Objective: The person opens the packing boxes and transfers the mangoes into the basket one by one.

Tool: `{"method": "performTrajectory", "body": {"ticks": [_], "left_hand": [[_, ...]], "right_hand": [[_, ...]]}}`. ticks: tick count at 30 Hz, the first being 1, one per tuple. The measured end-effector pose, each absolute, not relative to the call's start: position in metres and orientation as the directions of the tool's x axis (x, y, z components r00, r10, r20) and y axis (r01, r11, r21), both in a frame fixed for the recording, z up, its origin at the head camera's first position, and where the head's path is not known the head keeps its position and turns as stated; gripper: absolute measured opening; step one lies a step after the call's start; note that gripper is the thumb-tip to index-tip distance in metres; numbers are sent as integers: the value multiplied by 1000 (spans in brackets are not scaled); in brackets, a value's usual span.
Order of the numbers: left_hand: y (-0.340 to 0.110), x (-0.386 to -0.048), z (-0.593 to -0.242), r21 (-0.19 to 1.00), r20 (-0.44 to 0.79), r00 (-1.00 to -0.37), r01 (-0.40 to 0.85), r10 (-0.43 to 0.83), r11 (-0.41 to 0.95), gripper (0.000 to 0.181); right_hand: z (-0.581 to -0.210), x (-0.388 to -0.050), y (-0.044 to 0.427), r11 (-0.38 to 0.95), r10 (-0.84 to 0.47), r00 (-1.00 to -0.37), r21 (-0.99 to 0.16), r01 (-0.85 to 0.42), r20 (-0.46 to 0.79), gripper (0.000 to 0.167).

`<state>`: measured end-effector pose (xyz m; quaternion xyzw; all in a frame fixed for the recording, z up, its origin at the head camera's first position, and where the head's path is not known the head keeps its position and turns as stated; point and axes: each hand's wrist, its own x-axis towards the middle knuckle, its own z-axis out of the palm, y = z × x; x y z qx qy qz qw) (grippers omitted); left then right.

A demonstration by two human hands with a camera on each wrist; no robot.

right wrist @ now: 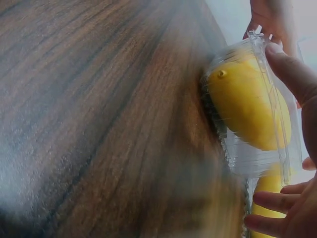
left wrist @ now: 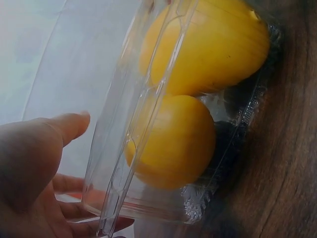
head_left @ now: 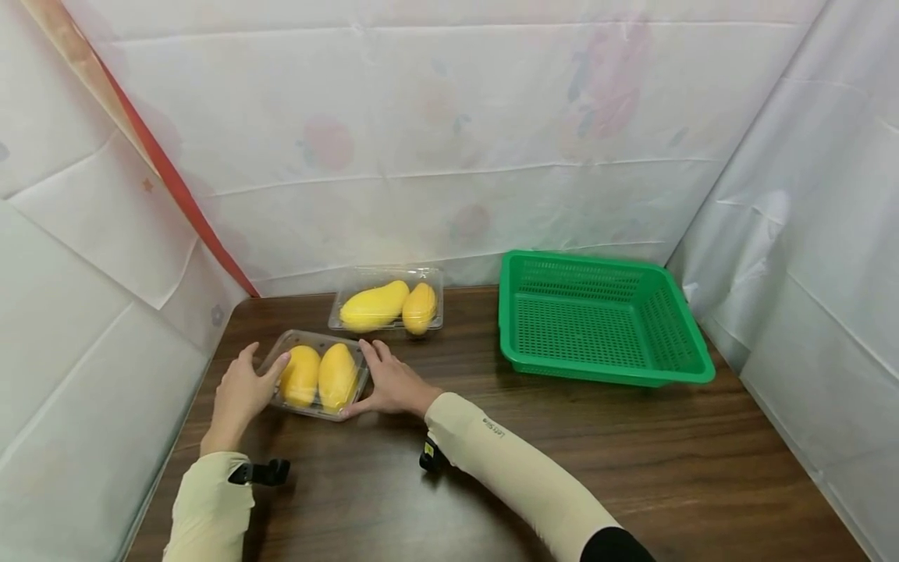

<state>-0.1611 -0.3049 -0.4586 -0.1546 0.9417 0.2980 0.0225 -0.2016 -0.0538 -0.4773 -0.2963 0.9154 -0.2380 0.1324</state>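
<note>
A clear plastic clamshell box [head_left: 309,412] with two yellow mangoes [head_left: 338,378] inside sits on the left of the table. My left hand [head_left: 237,394] holds its left end, thumb toward the lid and fingers at the far corner. At the right end my right hand [head_left: 393,384] grips the box, its thumb near the front corner and its fingers toward the back one. In the left wrist view the fingers [left wrist: 74,210] reach round the box's end, partly behind clear plastic. The right thumb [right wrist: 285,62] touches the rim in the right wrist view.
Behind stands a second clear box [head_left: 358,279] with two more mangoes [head_left: 375,306], close to the white curtain [head_left: 421,117]. A green perforated basket [head_left: 597,371] is at the back right of the brown wooden table [head_left: 632,453].
</note>
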Motion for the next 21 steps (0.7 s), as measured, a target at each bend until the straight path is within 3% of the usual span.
{"method": "performTrajectory", "body": {"ticks": [21], "left_hand": [[-300,-160,-461,549,-123,-958,-283,-260,786,73]], "right_hand": [[-478,-194,-65,719,-620,-779,-462,-519,-90,129]]}}
